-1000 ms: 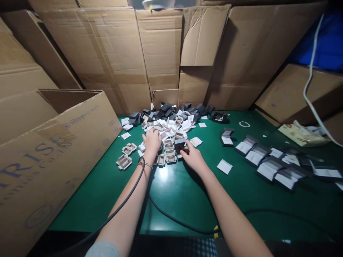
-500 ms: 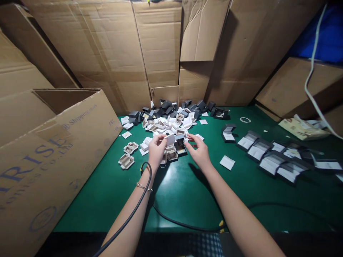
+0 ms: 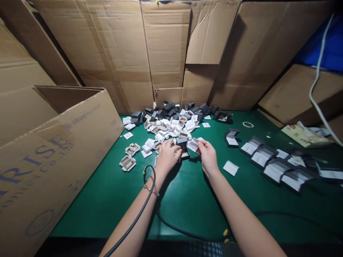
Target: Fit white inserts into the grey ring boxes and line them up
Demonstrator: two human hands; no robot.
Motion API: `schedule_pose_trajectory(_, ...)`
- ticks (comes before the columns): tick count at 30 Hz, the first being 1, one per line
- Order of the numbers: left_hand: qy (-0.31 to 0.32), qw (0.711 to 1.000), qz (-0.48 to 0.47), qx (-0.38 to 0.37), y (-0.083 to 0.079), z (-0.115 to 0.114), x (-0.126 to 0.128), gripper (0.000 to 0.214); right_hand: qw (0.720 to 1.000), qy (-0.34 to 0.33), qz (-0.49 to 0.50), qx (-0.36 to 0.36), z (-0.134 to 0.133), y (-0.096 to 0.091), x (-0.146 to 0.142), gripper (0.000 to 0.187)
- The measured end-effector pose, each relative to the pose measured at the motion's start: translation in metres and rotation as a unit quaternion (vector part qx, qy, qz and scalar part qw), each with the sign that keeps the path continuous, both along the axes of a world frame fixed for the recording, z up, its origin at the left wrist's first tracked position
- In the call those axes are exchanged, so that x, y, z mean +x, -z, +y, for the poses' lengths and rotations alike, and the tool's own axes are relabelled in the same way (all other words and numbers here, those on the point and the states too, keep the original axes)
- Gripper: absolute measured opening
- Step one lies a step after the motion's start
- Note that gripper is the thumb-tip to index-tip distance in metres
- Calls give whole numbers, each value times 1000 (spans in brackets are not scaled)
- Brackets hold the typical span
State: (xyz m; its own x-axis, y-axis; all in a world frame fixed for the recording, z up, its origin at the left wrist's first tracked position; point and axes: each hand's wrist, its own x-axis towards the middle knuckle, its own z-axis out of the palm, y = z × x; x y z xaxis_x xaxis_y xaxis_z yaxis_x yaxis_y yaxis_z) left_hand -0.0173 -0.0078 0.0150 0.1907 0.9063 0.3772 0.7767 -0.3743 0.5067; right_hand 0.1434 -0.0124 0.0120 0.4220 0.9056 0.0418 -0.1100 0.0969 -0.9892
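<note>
My right hand pinches a small white folded card between thumb and fingers, just above the table. A little red shows beneath those fingers. To its left, my left hand reaches over small box parts with fingers bent and apart; what lies beneath its palm is hidden. Right at its fingertips stands an open dark small box, which the hand partly covers. White and brown cardboard inserts are heaped just beyond both hands. Two opened brown inserts lie to the left of my left hand.
Dark small boxes are piled at the back against tall cardboard. A large carton stands at left. Opened dark boxes with white linings lie in rows at right, near a loose white card. A black cable crosses the table's front.
The white card has passed from my left hand to my right hand. My left hand has moved right and down onto the box parts. The whole view has shifted slightly.
</note>
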Motion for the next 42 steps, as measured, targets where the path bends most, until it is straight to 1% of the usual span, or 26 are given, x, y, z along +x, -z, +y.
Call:
schedule_pose_trajectory(2, 10, 999, 39, -27, 2, 3, 3, 23, 998, -6, 58, -25, 1, 0, 0, 39)
schedule_pose_trajectory(4, 16, 997, 57, -46, 3, 5, 6, 24, 994, -15, 100, -39, 1, -2, 0, 40)
schedule_pose_trajectory(8, 28, 998, 38, -47, 4, 4, 11, 25, 985, 7, 167, -47, -1, -10, 1, 38)
schedule_pose_trajectory(10, 22, 999, 7, -30, 2, 2, 12, 28, 982, 18, 183, -49, -1, -14, 3, 36)
schedule_pose_trajectory(12, 13, 999, -42, -17, -2, 1, 13, 29, 982, 20, 180, -48, -2, -15, 4, 35)
schedule_pose_trajectory(14, 12, 992, -123, -24, -6, 1, 14, 31, 984, 14, 171, -45, -2, -15, 6, 35)
schedule_pose_trajectory(15, 17, 984, -173, -39, -7, 1, 14, 32, 984, 9, 170, -42, -2, -15, 6, 34)
schedule_pose_trajectory(17, 36, 953, -285, -99, -10, 0, 13, 36, 983, 1, 178, -43, -2, -14, 7, 32)
schedule_pose_trajectory(20, 69, 872, -431, -221, -11, -2, 11, 40, 978, -11, 199, -52, -1, -12, 8, 27)
schedule_pose_trajectory(22, 77, 825, -488, -274, -11, -5, 10, 40, 974, -13, 218, -61, 0, -11, 8, 24)
schedule_pose_trajectory(23, 75, 809, -506, -288, -10, -6, 9, 38, 971, -14, 228, -67, 0, -11, 9, 22)
schedule_pose_trajectory(25, 62, 791, -528, -301, -10, -7, 9, 38, 970, -25, 232, -73, 1, -11, 9, 20)
schedule_pose_trajectory(27, 49, 786, -538, -302, -10, -8, 9, 40, 972, -44, 220, -70, 1, -11, 9, 21)
schedule_pose_trajectory(29, 43, 789, -539, -293, -10, -9, 9, 43, 975, -59, 206, -58, 0, -11, 7, 25)
schedule_pose_trajectory(31, 49, 802, -527, -276, -9, -9, 9, 45, 977, -70, 197, -51, -1, -11, 5, 30)
schedule_pose_trajectory(34, 75, 832, -489, -250, -7, -10, 9, 43, 978, -95, 180, -53, -4, -11, 2, 36)
schedule_pose_trajectory(36, 90, 841, -472, -250, -5, -10, 9, 48, 976, -111, 180, -62, -5, -12, 1, 37)
schedule_pose_trajectory(37, 98, 840, -471, -252, -4, -10, 9, 55, 974, -116, 182, -66, -6, -13, 0, 37)
schedule_pose_trajectory(40, 131, 828, -482, -255, -4, -11, 10, 90, 972, -131, 181, -72, -7, -16, -1, 35)
schedule_pose_trajectory(42, 146, 823, -486, -255, -6, -13, 11, 106, 973, -138, 168, -75, -8, -17, -2, 35)
